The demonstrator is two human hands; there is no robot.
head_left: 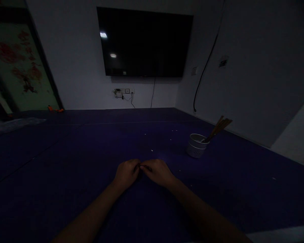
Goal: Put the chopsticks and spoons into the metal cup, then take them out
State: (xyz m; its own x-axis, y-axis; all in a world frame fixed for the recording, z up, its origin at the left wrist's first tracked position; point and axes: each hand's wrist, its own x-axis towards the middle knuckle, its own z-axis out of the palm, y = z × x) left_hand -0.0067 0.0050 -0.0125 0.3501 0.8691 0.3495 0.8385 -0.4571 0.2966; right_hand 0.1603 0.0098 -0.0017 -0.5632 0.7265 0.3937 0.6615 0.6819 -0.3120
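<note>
My left hand (126, 172) and my right hand (157, 172) rest together on the dark blue table (66, 162), knuckles up. Both have their fingers curled in and the fingertips meet in the middle. Whatever they pinch there is too dark and small to name. To the right and a little beyond stands a small white perforated cup (197, 145). Several wooden chopsticks (218, 128) lean out of it to the right.
A black wall screen (144, 42) hangs on the far wall above a power socket (123, 91) with cables. A floral panel (17, 64) stands at the left. Small white specks dot the table. The room is dim.
</note>
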